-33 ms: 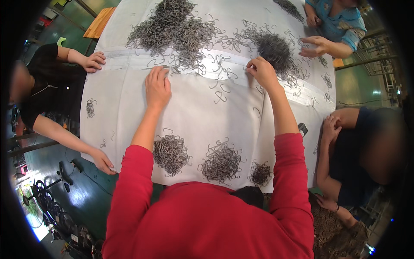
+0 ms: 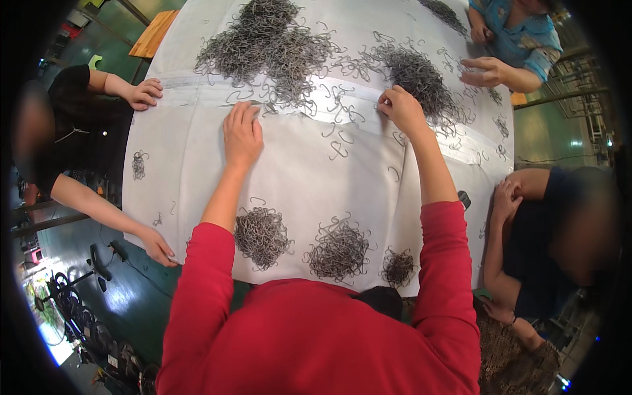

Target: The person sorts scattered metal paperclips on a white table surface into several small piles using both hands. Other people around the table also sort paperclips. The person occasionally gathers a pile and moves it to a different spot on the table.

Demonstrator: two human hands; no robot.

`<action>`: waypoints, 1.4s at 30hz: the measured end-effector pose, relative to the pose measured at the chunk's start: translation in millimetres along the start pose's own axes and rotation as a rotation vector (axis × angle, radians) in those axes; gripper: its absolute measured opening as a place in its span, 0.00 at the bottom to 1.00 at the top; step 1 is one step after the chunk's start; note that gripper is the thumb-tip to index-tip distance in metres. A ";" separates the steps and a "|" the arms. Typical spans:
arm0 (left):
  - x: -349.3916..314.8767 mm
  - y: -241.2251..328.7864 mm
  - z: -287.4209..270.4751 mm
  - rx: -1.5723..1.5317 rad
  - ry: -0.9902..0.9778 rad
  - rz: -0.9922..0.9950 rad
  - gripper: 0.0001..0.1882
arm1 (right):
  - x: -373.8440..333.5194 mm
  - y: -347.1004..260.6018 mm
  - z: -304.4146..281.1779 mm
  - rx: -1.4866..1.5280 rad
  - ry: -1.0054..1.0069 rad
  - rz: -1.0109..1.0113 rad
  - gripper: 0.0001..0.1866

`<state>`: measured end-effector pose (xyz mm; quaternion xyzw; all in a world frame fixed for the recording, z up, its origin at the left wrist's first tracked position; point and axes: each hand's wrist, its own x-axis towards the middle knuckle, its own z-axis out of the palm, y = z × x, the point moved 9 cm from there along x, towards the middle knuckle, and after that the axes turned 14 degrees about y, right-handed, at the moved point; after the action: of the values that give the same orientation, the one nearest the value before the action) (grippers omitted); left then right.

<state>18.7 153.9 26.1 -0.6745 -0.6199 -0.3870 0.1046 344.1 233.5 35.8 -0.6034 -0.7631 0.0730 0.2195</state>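
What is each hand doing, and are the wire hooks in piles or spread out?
left hand: flat on the white cloth, holding nothing.
right hand: fingers curled, pinching at loose hooks.
big hook heap: tangled.
three small piles: sorted apart, near the person.
white cloth: spread flat.

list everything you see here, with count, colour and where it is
table cloth: one, white, covers the whole table
big hook piles: two, grey, far half of the cloth
small hook piles: three, grey, near edge by the red sleeves
loose hooks: many, grey, scattered mid-cloth
wooden board: one, tan, far left off the table
co-workers: three, one left in black, one far right in blue, one right in dark blue
left hand: flat on the cloth, fingers at the pile's edge
right hand: closed at the right big pile; whether it holds a hook cannot be told
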 end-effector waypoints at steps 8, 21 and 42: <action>2.2 0.4 -1.3 -0.002 -0.007 -0.013 0.12 | 0.9 4.8 15.5 0.205 -0.124 0.066 0.07; 5.1 2.3 -0.8 -0.010 -0.017 -0.020 0.12 | 35.7 24.1 47.2 0.536 0.083 0.546 0.13; 3.8 0.1 -3.1 -0.014 -0.014 -0.025 0.14 | 10.7 3.4 63.0 1.604 -0.053 0.959 0.07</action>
<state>17.3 154.9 30.7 -0.6700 -0.6264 -0.3880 0.0907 318.6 254.3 -19.1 -0.5200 -0.1590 0.6744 0.4995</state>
